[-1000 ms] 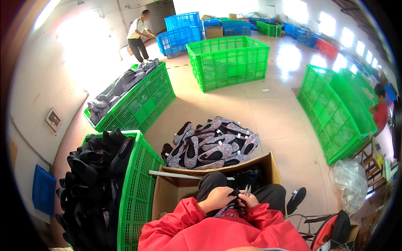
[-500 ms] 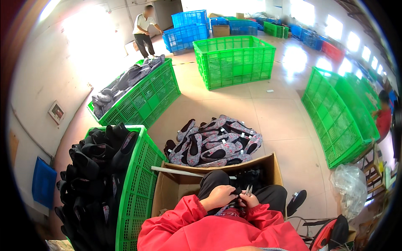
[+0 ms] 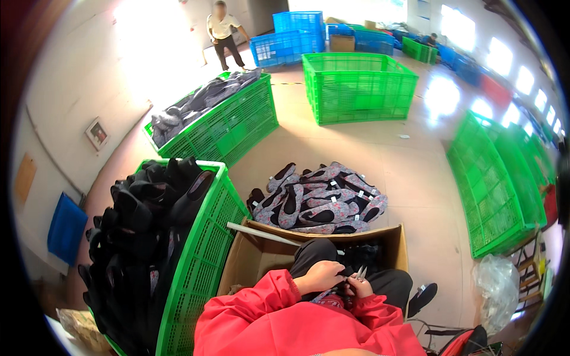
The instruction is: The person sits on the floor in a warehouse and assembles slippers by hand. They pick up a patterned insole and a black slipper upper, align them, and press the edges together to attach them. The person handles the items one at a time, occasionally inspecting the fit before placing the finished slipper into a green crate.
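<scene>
Above my lap, my left hand (image 3: 323, 277) is closed with its fingertips on a dark fabric piece, mostly hidden by the hands. A bit of patterned cloth (image 3: 322, 296) shows below the hand; whether it belongs to that piece I cannot tell. Right beside it, my right hand (image 3: 360, 288) is closed around a small pair of scissors (image 3: 361, 272), blades pointing up and away from me. An open cardboard box (image 3: 252, 252) surrounds my knees, with black items (image 3: 363, 254) inside its far right part. Just beyond lies a heap of grey floral fabric shoes (image 3: 323, 212) with black insides and white tags.
At my left stands a green crate (image 3: 193, 270) heaped with black fabric shoes (image 3: 133, 249). Farther off are a filled green crate (image 3: 228, 133), another green crate (image 3: 359, 89) and stacked ones (image 3: 484, 184). A clear plastic bag (image 3: 496, 285) lies right. A person (image 3: 224, 34) stands by blue crates (image 3: 282, 48).
The view has turned a little left, so the surroundings sit farther right. My hands stay close together over my lap. The person at the back now stands more upright.
</scene>
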A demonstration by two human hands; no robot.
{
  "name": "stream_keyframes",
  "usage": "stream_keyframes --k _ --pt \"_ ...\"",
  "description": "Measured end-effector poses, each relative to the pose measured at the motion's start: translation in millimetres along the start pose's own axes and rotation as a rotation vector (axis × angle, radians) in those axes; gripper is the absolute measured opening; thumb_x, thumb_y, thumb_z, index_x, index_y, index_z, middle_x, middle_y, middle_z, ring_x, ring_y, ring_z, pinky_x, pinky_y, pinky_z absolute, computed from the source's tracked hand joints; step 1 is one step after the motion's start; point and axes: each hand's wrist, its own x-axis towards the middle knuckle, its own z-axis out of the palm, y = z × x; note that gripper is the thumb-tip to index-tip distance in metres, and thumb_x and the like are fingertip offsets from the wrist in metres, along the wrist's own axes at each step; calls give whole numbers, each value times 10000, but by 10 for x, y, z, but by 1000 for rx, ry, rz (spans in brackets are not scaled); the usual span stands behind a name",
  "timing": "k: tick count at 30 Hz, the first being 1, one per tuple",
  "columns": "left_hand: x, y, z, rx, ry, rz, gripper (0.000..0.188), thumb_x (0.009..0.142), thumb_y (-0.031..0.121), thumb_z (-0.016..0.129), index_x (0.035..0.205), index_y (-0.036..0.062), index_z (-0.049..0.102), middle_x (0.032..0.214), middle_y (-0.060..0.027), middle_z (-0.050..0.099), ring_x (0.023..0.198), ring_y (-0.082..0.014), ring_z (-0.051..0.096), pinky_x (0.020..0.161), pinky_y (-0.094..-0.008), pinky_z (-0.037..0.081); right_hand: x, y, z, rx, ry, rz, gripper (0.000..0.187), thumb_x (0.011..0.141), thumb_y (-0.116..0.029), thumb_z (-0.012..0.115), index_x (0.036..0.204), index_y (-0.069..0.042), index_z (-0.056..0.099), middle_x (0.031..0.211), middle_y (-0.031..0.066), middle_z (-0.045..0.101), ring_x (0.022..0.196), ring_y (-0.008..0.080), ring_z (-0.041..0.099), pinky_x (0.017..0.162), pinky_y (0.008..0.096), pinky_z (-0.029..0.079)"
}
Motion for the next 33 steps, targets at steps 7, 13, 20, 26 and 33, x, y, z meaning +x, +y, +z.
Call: stream_keyframes --k 7,13,20,26,33 --pt "-32 54 -41 -7 7 -14 237 822 237 658 900 14 675 867 -183 662 858 -384 642 765 -470 499 -3 7 -6 -21 38 30 63 924 -130 601 939 -80 566 726 50 575 505 120 454 448 247 335" --pt "-25 59 -6 14 -5 -38 233 781 236 656 843 13 685 833 -194 676 842 -390 655 771 -472 510 -11 3 -36 -122 19 3 132 926 -197 636 900 -80 580 698 44 596 477 114 461 452 242 329" --pt "-63 42 -13 16 29 -12 245 805 247 673 838 5 672 816 -189 666 824 -387 653 755 -459 513 -35 -34 65 -175 15 -16 164 924 -234 625 910 -75 589 651 17 557 467 111 442 448 247 319" --pt "-43 72 -26 8 15 -45 212 779 214 658 838 12 683 838 -194 673 846 -385 654 767 -466 506 -60 -26 38 -106 63 2 88 914 -140 618 924 -72 564 659 47 573 443 127 455 424 261 332" --pt "-48 31 3 1 52 11 218 794 209 664 894 17 694 867 -177 670 858 -379 651 774 -465 510 -35 11 -12 -56 34 30 87 930 -137 603 977 -70 574 718 38 572 508 119 466 442 243 330"
